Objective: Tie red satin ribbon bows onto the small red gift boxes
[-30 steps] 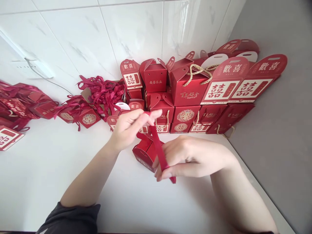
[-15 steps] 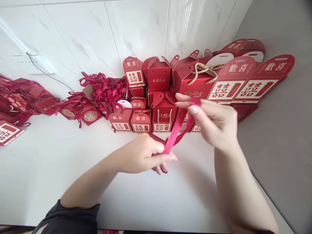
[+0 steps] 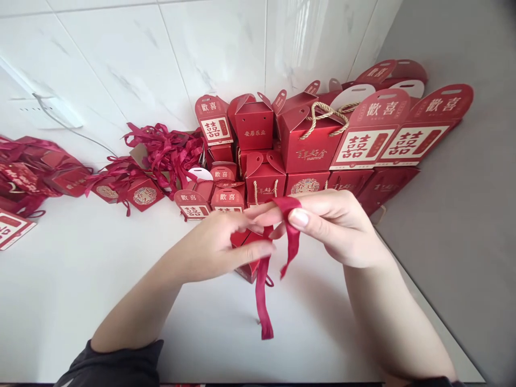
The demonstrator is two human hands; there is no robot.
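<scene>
A dark red ribbon (image 3: 264, 301) drapes over the fingers of my right hand (image 3: 330, 226), pinched under the thumb, with loose ends hanging down. My left hand (image 3: 226, 244) is beside the ribbon, its thumb apart from the fingers and slightly blurred; its fingertips come close to those of my right hand. Whether the left fingers grip the ribbon cannot be made out. Below and behind both hands a red box (image 3: 245, 271) sits on the white table, mostly hidden by my left hand and the ribbon.
Red gift boxes (image 3: 253, 129), some with rope handles, stand stacked against the tiled wall. Left of them lies a heap of red ribbons (image 3: 161, 148) by small hexagonal boxes (image 3: 145, 193). More ribboned boxes (image 3: 72, 174) sit at the far left. A grey panel (image 3: 455, 215) borders the right side.
Both hands have shifted, the right one lower and nearer the left. The ribbon, earlier stretched between them, now hangs with loose ends, and the left thumb has opened off it.
</scene>
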